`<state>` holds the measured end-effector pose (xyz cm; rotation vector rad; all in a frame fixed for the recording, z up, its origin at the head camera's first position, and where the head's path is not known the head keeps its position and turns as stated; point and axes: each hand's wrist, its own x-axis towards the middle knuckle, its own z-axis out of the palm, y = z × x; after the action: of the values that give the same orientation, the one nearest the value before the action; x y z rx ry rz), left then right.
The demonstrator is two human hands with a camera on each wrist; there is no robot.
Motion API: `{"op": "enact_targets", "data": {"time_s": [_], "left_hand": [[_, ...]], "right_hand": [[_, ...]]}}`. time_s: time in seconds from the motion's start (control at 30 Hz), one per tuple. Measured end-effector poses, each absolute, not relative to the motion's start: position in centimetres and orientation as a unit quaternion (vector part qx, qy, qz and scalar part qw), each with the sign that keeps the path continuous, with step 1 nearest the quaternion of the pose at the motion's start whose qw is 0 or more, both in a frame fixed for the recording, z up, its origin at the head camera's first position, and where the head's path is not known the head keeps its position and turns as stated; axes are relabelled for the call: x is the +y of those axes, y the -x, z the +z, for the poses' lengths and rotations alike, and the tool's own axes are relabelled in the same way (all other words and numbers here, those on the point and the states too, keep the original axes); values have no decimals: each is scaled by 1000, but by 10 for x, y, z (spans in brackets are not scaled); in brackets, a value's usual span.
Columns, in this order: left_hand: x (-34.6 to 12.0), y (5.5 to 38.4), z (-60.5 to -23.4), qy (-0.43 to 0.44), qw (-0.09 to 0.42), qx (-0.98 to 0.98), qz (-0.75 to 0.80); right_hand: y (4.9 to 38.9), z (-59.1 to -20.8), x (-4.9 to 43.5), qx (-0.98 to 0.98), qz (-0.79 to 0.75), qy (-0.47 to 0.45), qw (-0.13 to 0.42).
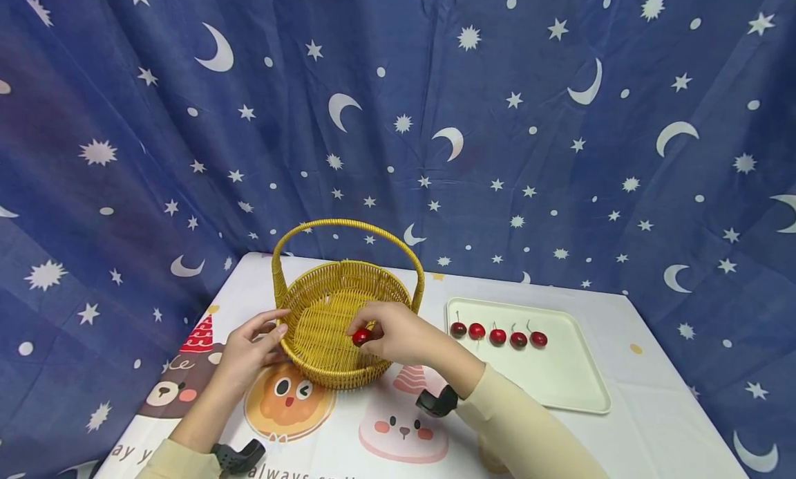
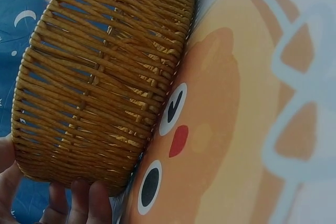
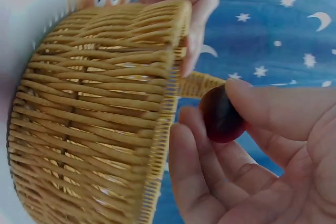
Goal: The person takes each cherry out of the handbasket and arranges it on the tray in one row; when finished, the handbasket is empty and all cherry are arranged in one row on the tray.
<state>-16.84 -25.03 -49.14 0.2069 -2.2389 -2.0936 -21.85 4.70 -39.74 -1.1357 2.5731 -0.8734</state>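
Note:
A yellow woven basket (image 1: 338, 379) with a tall arched handle stands on the table, its inside bare where it shows. My left hand (image 1: 249, 348) grips the left side of its rim; in the left wrist view the fingertips (image 2: 79, 198) lie against the wicker wall. Over the basket's right part, my right hand (image 1: 398, 332) pinches a dark red cherry (image 1: 361, 337) between thumb and fingers. That cherry (image 3: 223, 115) is held above the rim in the right wrist view; no stem shows on it. Several stemmed cherries (image 1: 497, 336) lie in a row on a cream tray (image 1: 566, 379) at the right.
A white tablecloth (image 1: 653, 396) with cartoon prints covers the table. Behind it hangs a dark blue curtain (image 1: 497, 154) with moons and stars. The basket handle (image 1: 348, 222) arches above the rim, beyond both hands.

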Motion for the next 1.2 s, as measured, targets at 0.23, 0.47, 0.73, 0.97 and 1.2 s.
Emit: {"op": "enact_targets", "data": {"time_s": [0.23, 0.47, 0.73, 0.97, 1.2], "left_hand": [[-251, 168, -492, -73, 29, -730, -679], [-252, 168, -492, -72, 35, -734, -674], [-252, 169, -493, -71, 32, -735, -673], [-251, 169, -492, -72, 35, -737, -672], [-250, 169, -492, -64, 39, -732, -677]], "right_hand": [[200, -388, 85, 858, -352, 359, 107], [189, -390, 127, 861, -376, 320, 124], [180, -397, 176, 880, -389, 256, 89], [184, -408, 222, 898, -393, 196, 28], [190, -420, 266, 925, -349, 140, -53]]}}
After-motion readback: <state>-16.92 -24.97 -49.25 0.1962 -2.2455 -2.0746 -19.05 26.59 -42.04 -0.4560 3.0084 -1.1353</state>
